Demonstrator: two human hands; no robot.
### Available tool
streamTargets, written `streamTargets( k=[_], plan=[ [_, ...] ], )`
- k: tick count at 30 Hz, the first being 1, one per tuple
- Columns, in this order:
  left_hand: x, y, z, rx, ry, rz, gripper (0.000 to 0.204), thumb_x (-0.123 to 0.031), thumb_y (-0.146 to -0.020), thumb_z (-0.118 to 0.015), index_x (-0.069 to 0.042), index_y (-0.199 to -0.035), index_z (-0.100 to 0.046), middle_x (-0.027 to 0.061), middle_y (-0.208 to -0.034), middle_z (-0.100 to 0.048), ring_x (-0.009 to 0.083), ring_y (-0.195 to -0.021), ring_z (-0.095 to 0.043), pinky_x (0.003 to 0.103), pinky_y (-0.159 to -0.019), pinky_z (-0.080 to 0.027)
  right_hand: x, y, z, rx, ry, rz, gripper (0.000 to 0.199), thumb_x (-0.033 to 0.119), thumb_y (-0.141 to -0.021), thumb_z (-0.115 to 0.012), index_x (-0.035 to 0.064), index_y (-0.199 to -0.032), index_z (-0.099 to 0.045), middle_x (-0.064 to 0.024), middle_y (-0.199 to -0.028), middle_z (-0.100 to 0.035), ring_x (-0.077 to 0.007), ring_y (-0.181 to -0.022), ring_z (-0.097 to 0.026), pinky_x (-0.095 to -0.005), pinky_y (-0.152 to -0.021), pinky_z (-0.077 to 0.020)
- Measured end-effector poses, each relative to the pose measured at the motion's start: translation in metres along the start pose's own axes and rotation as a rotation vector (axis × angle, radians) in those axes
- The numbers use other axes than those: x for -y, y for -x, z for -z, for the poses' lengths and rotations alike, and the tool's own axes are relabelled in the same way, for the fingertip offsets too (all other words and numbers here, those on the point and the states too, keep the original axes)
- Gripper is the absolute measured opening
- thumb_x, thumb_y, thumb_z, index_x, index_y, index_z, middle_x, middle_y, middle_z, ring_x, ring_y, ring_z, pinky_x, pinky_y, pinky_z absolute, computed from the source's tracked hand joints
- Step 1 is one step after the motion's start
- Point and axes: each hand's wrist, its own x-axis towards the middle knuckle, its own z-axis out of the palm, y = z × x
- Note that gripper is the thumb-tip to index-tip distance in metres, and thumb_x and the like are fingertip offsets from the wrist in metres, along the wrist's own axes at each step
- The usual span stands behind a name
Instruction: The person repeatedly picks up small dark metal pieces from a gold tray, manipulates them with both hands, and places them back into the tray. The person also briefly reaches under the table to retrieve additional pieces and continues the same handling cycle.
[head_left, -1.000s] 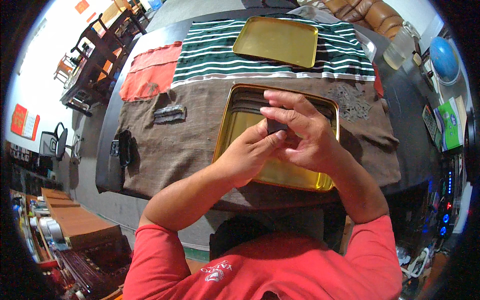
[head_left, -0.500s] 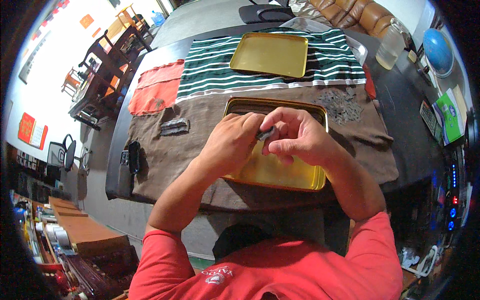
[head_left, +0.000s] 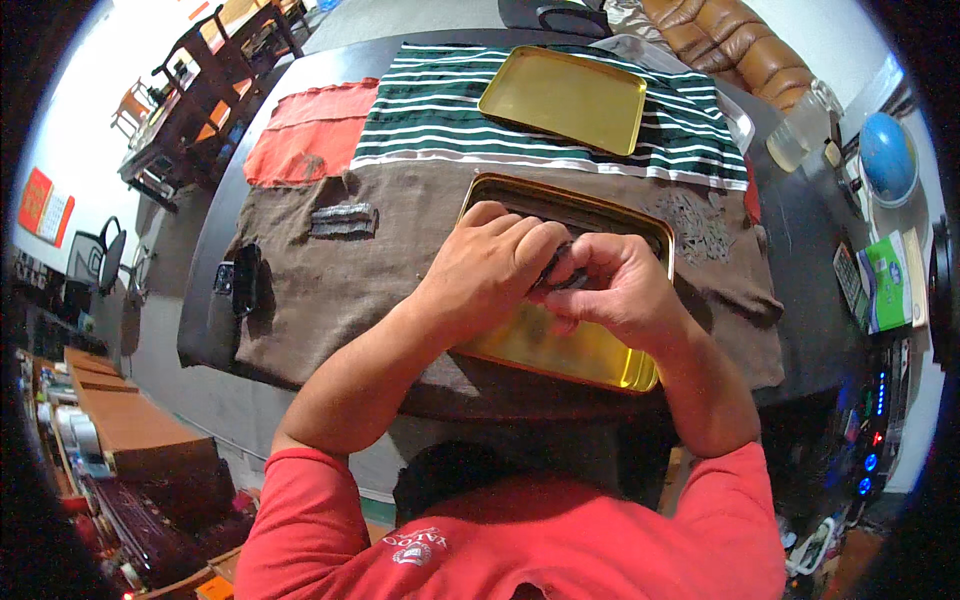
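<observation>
My left hand [head_left: 490, 262] and my right hand [head_left: 622, 295] meet over a gold metal tray [head_left: 575, 357]. Both are closed, fingertips together, around a small dark grey piece [head_left: 562, 268]. Fingers cover most of that piece, so its kind cannot be made out. Dark strips [head_left: 560, 203] lie along the tray's far side, partly behind my hands. To the right of the tray is a loose heap of small grey pieces [head_left: 700, 228]. A short bundle of grey strips [head_left: 344, 220] rests on the brown cloth [head_left: 300, 285] to the left.
A second gold tray [head_left: 565, 100] sits on a green and white striped cloth [head_left: 425, 110]. A red cloth [head_left: 310, 125] lies at the far left, above dark small items [head_left: 240, 280] near the table's edge. At right stand a clear jug [head_left: 795, 140], a blue globe [head_left: 887, 155] and a calculator [head_left: 850, 280].
The view has shifted and turned slightly. My hands stay together over the tray, but the fingers have moved around the dark piece, and my right hand sits turned closer against the left.
</observation>
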Motion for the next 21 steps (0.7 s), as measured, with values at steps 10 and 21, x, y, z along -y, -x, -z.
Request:
streamTargets(
  k=[10,21],
  plan=[
    [0.009,0.008,0.009,-0.163,0.572,0.366,0.024,-0.010,-0.087,-0.057,-0.002,-0.109,-0.061,0.0143,-0.085,-0.064,0.0293,-0.081,-0.065,0.039,-0.076,-0.052,-0.004,0.003,-0.008,-0.164,0.236,0.096,0.014,-0.004,-0.084,-0.077,-0.0008,-0.093,-0.067,-0.0109,-0.091,-0.073,-0.0139,-0.079,-0.071,-0.0268,-0.071,-0.0612],
    [0.002,0.009,0.009,0.128,0.741,0.231,0.038,-0.035,-0.104,-0.050,-0.004,-0.084,-0.060,0.0180,-0.074,-0.063,0.0398,-0.072,-0.062,0.045,-0.066,-0.049,-0.006,0.008,-0.006,0.039,0.468,0.220,0.014,-0.008,-0.080,-0.078,-0.0040,-0.091,-0.070,-0.0117,-0.093,-0.072,-0.0169,-0.088,-0.071,-0.0291,-0.073,-0.0597]
  ],
)
